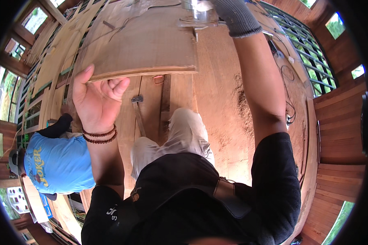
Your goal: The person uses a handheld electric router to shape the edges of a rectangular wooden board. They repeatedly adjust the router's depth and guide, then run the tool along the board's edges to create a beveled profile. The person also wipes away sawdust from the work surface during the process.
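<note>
A flat wooden board [151, 49] spans the upper middle. My left hand [100, 98], bare with bead bracelets, grips its near edge, thumb at the edge and fingers curled beneath. My right hand [237, 16], in a grey knit glove, reaches to the top edge of the view beside a shiny metal cylinder [198, 10]; its fingers are too hidden to tell what they do. Below the board lies a hammer-like tool [138, 99] with a wooden handle, beside a dark wooden strip [165, 94] and a small reddish object [158, 79].
A co-worker in a blue shirt [59, 159] crouches at left near loose planks [49, 73]. Cables [287, 77] and sawdust [245, 106] lie on the wooden floor at right. Barred openings [313, 61] and wooden walls [339, 139] surround the workspace. My knees [184, 130] are below the board.
</note>
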`<state>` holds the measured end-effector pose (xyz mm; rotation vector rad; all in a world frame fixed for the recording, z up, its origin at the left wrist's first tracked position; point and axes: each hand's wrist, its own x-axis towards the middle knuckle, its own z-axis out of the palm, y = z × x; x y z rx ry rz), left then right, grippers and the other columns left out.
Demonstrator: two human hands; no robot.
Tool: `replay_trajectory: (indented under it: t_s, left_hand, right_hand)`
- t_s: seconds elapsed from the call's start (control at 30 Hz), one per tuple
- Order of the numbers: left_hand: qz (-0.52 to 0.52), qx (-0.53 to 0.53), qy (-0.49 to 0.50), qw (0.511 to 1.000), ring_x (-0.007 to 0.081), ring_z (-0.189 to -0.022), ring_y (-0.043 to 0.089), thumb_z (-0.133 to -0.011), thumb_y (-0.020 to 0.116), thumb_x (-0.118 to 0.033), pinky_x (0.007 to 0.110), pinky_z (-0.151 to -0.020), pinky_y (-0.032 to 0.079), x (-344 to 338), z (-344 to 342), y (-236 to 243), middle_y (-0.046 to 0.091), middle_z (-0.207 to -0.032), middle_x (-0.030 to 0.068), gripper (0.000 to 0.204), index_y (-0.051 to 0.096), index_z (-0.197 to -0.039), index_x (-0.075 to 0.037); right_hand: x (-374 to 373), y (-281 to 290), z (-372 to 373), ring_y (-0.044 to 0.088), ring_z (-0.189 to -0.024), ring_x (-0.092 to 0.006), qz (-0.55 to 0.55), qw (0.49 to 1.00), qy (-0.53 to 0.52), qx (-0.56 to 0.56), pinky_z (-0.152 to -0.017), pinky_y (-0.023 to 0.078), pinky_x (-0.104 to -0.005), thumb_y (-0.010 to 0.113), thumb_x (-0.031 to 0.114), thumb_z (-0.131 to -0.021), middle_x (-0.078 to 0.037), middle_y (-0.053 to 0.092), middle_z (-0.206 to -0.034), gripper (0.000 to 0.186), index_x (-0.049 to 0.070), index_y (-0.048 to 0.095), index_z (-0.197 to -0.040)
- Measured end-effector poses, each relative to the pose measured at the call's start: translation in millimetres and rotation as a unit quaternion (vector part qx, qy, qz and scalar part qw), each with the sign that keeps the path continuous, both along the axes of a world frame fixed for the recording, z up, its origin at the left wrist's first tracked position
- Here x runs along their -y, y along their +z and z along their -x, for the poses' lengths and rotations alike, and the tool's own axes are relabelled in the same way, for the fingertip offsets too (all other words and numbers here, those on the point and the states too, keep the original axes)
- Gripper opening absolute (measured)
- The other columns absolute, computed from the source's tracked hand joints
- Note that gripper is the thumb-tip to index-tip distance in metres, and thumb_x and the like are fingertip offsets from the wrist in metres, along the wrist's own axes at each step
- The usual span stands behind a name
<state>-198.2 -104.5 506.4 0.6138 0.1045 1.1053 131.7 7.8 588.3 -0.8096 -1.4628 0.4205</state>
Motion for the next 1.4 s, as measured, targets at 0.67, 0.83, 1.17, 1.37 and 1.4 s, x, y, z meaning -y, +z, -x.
replay_trajectory:
  t_s: [0.67, 0.83, 1.17, 1.37, 1.4]
  left_hand:
    - [-0.038, 0.02, -0.07, 0.997, 0.0385, -0.127, 0.063, -0.101, 0.059, -0.017, 0.055, -0.103, 0.057, -4, 5, 8, 0.063, -0.139, 0.0239, 0.048, 0.05, -0.141, 0.006]
    - [0.01, 0.007, -0.036, 0.999, 0.0435, -0.113, 0.07, -0.099, 0.058, -0.021, 0.059, -0.099, 0.059, 0, -10, 3, 0.069, -0.127, 0.0257, 0.045, 0.056, -0.135, 0.007]
    - [0.028, -0.038, 0.001, 0.999, 0.0426, -0.104, 0.074, -0.099, 0.059, -0.022, 0.058, -0.095, 0.061, 1, -23, 4, 0.075, -0.111, 0.0237, 0.026, 0.066, -0.11, 0.0]
    - [-0.003, -0.014, -0.004, 1.0, 0.0434, -0.112, 0.07, -0.1, 0.058, -0.02, 0.057, -0.096, 0.062, 4, -25, -6, 0.067, -0.129, 0.0276, 0.048, 0.051, -0.138, 0.009]
    - [-0.025, -0.004, -0.029, 0.999, 0.0438, -0.113, 0.07, -0.1, 0.057, -0.02, 0.057, -0.096, 0.062, 5, -25, -6, 0.067, -0.129, 0.0278, 0.049, 0.051, -0.138, 0.01]
  right_hand:
    - [-4, 3, -5, 0.068, -0.1, -0.0113, 0.07, 0.991, 0.078, -0.082, -0.085, 0.053, -0.0263, 0.075, 0.037, -0.096, -0.004, 0.075, -0.114, 0.046, 0.004, 0.073, -0.128]
    - [4, -5, -12, 0.061, -0.075, -0.0044, 0.006, 0.995, 0.065, -0.071, -0.066, 0.049, -0.0223, 0.073, 0.039, -0.098, 0.001, 0.072, -0.095, 0.042, 0.007, 0.075, -0.126]
    - [14, -6, -26, 0.061, -0.082, -0.0062, 0.015, 0.999, 0.01, -0.036, -0.07, 0.048, -0.0217, 0.066, 0.042, -0.102, 0.002, 0.07, -0.098, 0.047, 0.003, 0.073, -0.128]
    - [18, -11, -31, 0.06, -0.085, -0.0058, 0.016, 1.0, 0.021, -0.014, -0.072, 0.048, -0.0212, 0.062, 0.038, -0.105, 0.001, 0.07, -0.103, 0.042, 0.004, 0.072, -0.129]
    - [20, -11, -30, 0.06, -0.085, -0.0057, 0.066, 0.994, 0.057, -0.061, -0.072, 0.048, -0.0213, 0.061, 0.037, -0.105, 0.001, 0.07, -0.103, 0.041, 0.005, 0.072, -0.13]
